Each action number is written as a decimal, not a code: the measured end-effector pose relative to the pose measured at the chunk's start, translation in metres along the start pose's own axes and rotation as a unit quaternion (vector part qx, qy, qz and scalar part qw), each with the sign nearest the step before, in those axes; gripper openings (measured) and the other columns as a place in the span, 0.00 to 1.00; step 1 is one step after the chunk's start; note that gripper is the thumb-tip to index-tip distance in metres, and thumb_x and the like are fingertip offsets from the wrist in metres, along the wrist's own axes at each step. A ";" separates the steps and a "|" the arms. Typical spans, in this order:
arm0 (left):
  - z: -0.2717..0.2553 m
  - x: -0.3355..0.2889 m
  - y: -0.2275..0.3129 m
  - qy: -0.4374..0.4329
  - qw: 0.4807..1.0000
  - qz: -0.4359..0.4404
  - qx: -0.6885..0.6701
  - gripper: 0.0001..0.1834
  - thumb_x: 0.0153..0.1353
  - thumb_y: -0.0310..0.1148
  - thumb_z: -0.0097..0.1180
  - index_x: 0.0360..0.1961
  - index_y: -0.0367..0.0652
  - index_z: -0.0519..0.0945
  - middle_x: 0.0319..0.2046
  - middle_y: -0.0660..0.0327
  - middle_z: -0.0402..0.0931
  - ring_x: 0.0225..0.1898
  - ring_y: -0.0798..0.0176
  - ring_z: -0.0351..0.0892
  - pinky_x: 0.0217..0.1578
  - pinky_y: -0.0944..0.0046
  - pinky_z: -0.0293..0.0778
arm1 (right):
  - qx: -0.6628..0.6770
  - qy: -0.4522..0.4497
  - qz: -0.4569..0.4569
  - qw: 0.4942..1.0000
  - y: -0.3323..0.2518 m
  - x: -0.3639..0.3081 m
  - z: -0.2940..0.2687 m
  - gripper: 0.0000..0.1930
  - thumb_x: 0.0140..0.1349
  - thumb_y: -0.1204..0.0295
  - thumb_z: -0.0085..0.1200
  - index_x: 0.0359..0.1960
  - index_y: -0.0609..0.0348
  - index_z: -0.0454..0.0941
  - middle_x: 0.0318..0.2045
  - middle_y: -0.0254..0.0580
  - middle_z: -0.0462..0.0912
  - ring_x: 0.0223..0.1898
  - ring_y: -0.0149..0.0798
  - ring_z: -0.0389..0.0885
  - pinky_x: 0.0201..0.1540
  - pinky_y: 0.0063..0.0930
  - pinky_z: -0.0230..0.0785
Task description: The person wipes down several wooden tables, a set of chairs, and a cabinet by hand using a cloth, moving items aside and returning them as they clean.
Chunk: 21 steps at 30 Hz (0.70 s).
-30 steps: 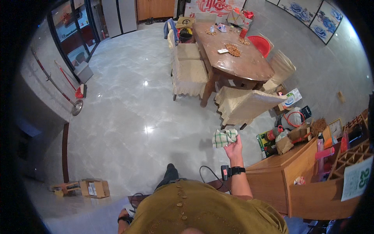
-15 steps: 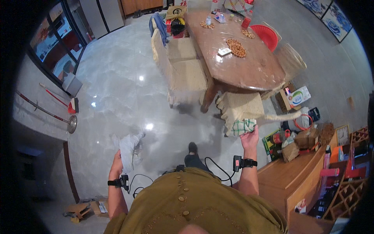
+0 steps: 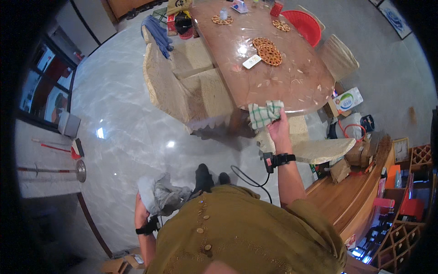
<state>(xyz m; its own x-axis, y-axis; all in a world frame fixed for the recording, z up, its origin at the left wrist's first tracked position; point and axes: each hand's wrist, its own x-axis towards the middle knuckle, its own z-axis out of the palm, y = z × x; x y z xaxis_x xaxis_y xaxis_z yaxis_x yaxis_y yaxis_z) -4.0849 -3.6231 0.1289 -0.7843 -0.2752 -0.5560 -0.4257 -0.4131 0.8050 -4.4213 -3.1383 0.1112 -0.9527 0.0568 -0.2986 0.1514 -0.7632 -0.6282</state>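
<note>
My right hand [image 3: 279, 129] is closed on a white cloth with green checks [image 3: 264, 114], held up at the near edge of the brown dining table [image 3: 292, 86]. Whether the cloth touches the tabletop I cannot tell. Low on the left, my left hand [image 3: 142, 206] grips a crumpled, whitish see-through plastic bag [image 3: 171, 197], which hangs over the floor and hides most of the fingers. On the table lie a white flat box-like item [image 3: 252, 61] and round brown woven mats [image 3: 270, 55].
Cream-covered chairs stand along the table's left side [image 3: 169, 86] and at its near end [image 3: 315, 150]. A red basin [image 3: 302, 28] is at the far right. Boxes and a wooden cabinet [image 3: 351, 196] fill the right; a red dustpan [image 3: 75, 150] leans at the left wall.
I have moved closer to the table. My right hand has carried the checked cloth from above the near chair up to the table's edge. The bag in my left hand has swung inward.
</note>
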 end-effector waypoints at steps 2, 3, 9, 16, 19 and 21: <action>-0.002 0.043 0.008 -0.027 1.000 0.010 0.009 0.17 0.64 0.29 0.53 0.54 0.39 0.74 0.45 0.61 0.78 0.42 0.65 0.79 0.42 0.62 0.77 | -0.009 -0.027 -0.031 0.999 -0.003 0.013 0.016 0.16 0.70 0.60 0.44 0.53 0.53 0.70 0.48 0.38 0.78 0.50 0.39 0.76 0.53 0.40 0.71; -0.004 0.065 0.013 -0.041 0.999 0.019 0.011 0.17 0.64 0.29 0.53 0.54 0.39 0.74 0.45 0.61 0.78 0.42 0.65 0.79 0.42 0.62 0.77 | -0.024 -0.018 -0.057 0.998 -0.009 0.019 0.021 0.16 0.69 0.60 0.45 0.53 0.53 0.71 0.48 0.38 0.78 0.50 0.38 0.76 0.53 0.39 0.70; 0.068 0.128 0.094 -0.151 0.986 0.010 0.066 0.21 0.63 0.28 0.56 0.58 0.39 0.73 0.50 0.60 0.77 0.47 0.65 0.78 0.48 0.61 0.76 | -0.310 0.101 -0.263 0.908 -0.033 0.069 0.033 0.16 0.67 0.64 0.50 0.52 0.60 0.72 0.45 0.40 0.77 0.45 0.39 0.74 0.51 0.32 0.67; 0.116 0.177 0.120 -0.144 0.984 0.017 0.103 0.23 0.62 0.27 0.56 0.59 0.39 0.72 0.51 0.63 0.75 0.49 0.68 0.74 0.50 0.63 0.72 | -0.771 0.021 -0.265 0.579 0.039 0.138 0.002 0.23 0.57 0.62 0.57 0.54 0.55 0.74 0.53 0.52 0.75 0.54 0.52 0.73 0.54 0.41 0.64; 0.138 0.198 0.117 -0.130 0.983 0.004 0.131 0.23 0.61 0.27 0.58 0.58 0.38 0.72 0.51 0.62 0.76 0.48 0.68 0.74 0.49 0.64 0.73 | -0.840 -0.103 -0.332 0.416 0.063 0.153 -0.019 0.24 0.58 0.60 0.56 0.58 0.47 0.73 0.60 0.45 0.70 0.61 0.46 0.66 0.60 0.43 0.56; 0.163 0.209 0.118 -0.120 0.980 0.023 0.160 0.23 0.61 0.27 0.58 0.58 0.37 0.72 0.50 0.61 0.76 0.48 0.68 0.74 0.49 0.64 0.73 | -0.837 -0.150 -0.311 0.425 0.044 0.166 -0.016 0.25 0.59 0.60 0.54 0.60 0.44 0.70 0.64 0.42 0.66 0.65 0.44 0.62 0.62 0.44 0.52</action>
<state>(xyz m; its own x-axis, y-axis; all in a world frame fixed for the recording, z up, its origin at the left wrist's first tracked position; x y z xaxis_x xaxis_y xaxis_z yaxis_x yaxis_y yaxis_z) -4.3726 -3.5881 0.1418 -0.8729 -0.0596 -0.4842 -0.4774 -0.1007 0.8729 -4.5686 -3.1523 0.0228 -0.8979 -0.3647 0.2467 -0.4190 0.8799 -0.2241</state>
